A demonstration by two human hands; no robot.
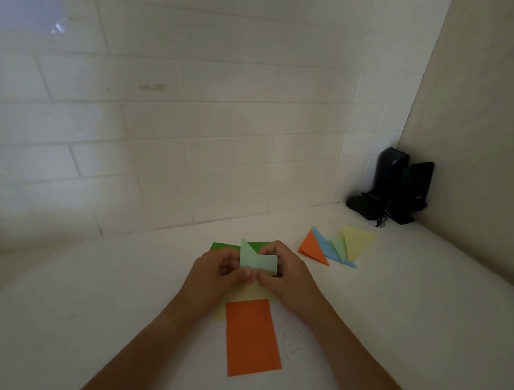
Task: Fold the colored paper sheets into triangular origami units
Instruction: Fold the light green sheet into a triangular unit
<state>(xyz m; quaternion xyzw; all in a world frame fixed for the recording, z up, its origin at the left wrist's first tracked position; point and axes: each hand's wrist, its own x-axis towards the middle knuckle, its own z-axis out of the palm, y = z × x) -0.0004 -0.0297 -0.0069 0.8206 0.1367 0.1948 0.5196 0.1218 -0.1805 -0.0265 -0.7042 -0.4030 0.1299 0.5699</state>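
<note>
Folded triangles (333,246): four, one each orange, blue, light green, yellow. Flat sheets: orange (252,337), dark green (227,246), yellow (221,312). Speakers (397,186): two.

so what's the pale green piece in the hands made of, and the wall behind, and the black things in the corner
Pale green piece: thin matte paper, judging by its sharp creases and flat colour.
Wall: probably glazed white tile; it shows staggered joints and a glossy highlight at upper left.
Black things: likely smooth plastic with a faint sheen, though too dark to be sure.
</note>
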